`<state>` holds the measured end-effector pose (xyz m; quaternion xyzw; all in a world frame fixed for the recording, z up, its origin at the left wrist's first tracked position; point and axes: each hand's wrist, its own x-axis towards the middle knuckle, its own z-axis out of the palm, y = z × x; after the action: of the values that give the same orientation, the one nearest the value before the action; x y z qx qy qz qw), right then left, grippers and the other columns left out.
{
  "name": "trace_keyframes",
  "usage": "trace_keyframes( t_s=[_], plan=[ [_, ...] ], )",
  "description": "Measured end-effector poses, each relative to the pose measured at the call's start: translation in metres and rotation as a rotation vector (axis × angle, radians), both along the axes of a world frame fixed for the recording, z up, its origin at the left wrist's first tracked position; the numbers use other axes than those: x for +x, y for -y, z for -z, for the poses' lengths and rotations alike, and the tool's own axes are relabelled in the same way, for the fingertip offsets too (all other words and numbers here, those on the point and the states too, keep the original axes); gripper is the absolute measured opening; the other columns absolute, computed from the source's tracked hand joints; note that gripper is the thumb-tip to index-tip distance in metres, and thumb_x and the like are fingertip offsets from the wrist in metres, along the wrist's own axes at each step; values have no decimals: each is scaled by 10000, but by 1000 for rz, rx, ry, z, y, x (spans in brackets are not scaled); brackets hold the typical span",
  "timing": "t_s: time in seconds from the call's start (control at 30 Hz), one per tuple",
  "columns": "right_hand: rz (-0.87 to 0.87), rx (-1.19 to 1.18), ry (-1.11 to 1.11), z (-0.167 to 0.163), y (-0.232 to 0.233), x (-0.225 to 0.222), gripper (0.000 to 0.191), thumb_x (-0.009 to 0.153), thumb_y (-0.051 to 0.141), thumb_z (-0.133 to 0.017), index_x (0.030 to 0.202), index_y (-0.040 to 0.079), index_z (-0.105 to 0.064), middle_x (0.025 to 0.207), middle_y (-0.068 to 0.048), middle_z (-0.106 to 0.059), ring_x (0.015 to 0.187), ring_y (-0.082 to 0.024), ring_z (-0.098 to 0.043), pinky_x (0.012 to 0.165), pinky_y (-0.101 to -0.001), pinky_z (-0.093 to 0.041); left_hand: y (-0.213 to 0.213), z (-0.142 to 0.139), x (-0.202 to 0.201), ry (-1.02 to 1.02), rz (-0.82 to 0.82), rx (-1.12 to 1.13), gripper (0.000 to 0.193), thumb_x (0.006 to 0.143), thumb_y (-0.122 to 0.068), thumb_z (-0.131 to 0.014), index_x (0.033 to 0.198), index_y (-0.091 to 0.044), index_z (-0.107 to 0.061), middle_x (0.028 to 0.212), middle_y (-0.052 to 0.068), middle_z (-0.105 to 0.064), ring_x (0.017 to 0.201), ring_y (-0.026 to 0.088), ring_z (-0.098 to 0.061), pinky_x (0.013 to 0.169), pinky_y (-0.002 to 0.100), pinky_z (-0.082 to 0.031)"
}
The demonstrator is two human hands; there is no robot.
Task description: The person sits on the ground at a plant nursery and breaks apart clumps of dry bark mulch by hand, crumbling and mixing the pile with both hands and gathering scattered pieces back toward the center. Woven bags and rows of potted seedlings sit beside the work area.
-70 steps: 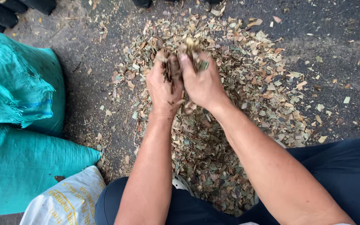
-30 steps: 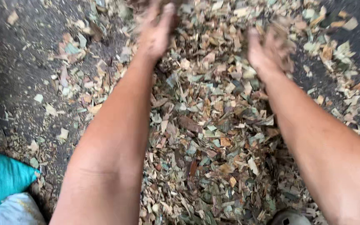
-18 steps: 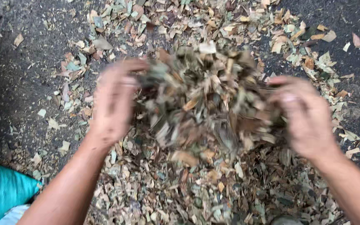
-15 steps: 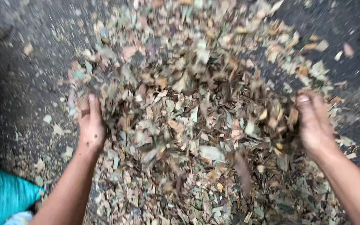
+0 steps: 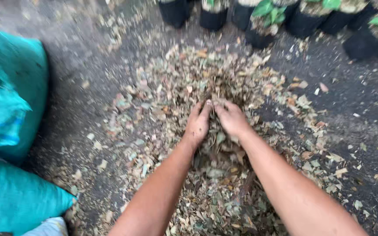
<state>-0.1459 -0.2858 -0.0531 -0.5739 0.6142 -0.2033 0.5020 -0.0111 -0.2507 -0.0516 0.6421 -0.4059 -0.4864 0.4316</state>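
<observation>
Head view showed the left hand (image 5: pixel 197 124) and right hand (image 5: pixel 232 119) side by side, each grip loosely apart, pressed into the dry leaf pile (image 5: pixel 176 91) on the ground; a careless scoop could scatter leaves toward the black pots (image 5: pixel 259 37) beyond the pile
</observation>
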Motion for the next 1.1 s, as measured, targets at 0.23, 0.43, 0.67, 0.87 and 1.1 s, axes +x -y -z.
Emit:
trace_keyframes(
  t_s=[0.23,0.43,0.67,0.87,1.1],
  plan=[
    [20,-427,68,-137,-120,-5,803,1021,656,-69,1649,156,-106,1728,-152,-78,1584,-373,-103,1256,-533,-90,-89,-82,-27,-341,-15,9,845,836,-570,-581,1547,-162,-376,1486,118,-526,1350,274,-493,1086,394,-409],
    [-15,-186,703,-183,-178,-21,892,911,730,-206,1632,228,-49,1736,-90,-75,1520,-345,-333,1203,-582,-148,-171,-69,-31,-255,-213,209,785,791,-490,-701,1336,75,-679,1335,262,-705,1232,426,-632,1053,508,-480],
    [44,2,-22,-190,-186,-80,771,931,631,-455,1615,306,-315,1672,-149,-119,1511,-355,-186,1156,-630,-218,-197,-87,-31,-260,-138,351,760,789,-466,-662,1435,-71,-593,1516,125,-547,1419,366,-458,1090,613,-375],
    [-82,-355,1,-187,-204,-88,522,1024,423,-559,1424,89,-530,1370,-196,-593,1181,-297,-584,1000,-478,-498,-196,-102,-47,-309,-25,266,510,926,-397,-549,1297,-52,-613,1316,207,-651,1108,395,-646,876,590,-500],
    [207,-122,370,-196,-219,-70,227,1028,155,-553,1216,42,-609,1070,-114,-667,729,-151,-572,665,-385,-559,-210,-133,-89,305,-102,-415,213,964,-160,-558,1073,13,-615,947,110,-700,856,232,-680,789,355,-551]
  ],
)
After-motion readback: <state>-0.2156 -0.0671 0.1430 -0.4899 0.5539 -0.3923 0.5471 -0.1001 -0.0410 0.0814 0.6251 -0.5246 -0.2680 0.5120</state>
